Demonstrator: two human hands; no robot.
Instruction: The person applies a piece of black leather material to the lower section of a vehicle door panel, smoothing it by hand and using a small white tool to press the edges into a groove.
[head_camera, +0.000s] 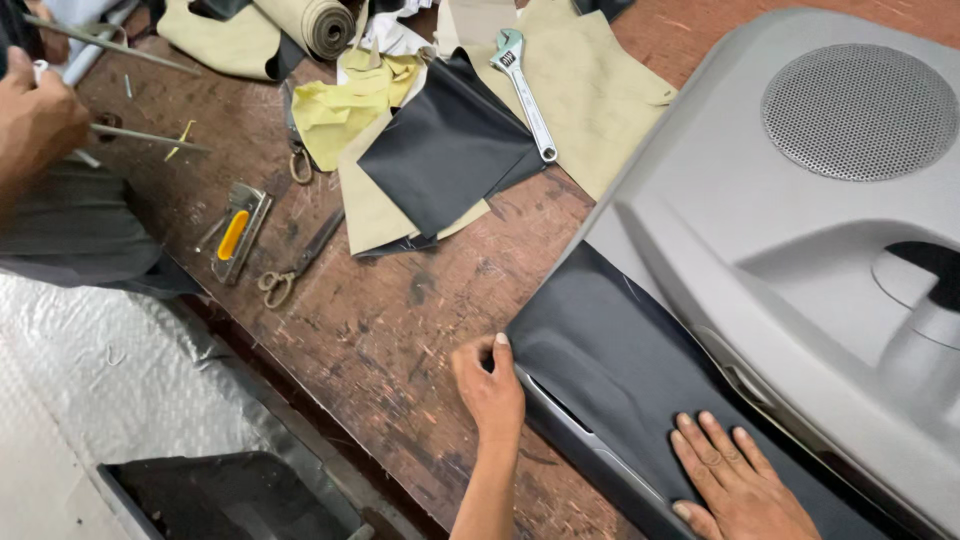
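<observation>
1. A sheet of black leather-like covering (620, 360) is lying over the lower section of a large grey moulded plastic door panel w/ a round perforated speaker grille (800, 200), at the right of a scarred brown wooden workbench (380, 320).
2. Step in hand, by the look of it: smoothing and seating the covering onto the panel, w/ the left edge being worked round the corner. Judging from this, the next move calls for steady tension at that edge while the flat area is kept from creeping, so no wrinkle sets in.
3. The left hand (490, 385) is pinching the covering's corner, thumb and fingers curled closed on the edge, forearm rising from the bottom of the frame.
4. The right hand (735, 480) is pressing flat, palm down, fingers spread and released, gripping nothing, on the covering near the panel's lower edge.
5. Further out on the bench: black and beige fabric offcuts (450, 150), a chrome adjustable wrench (525, 90), metal scissors (295, 265), a yellow-bodied utility knife (238, 232).
6. At top left, another person's hand (35, 120) is holding thin metal rods (140, 137).
</observation>
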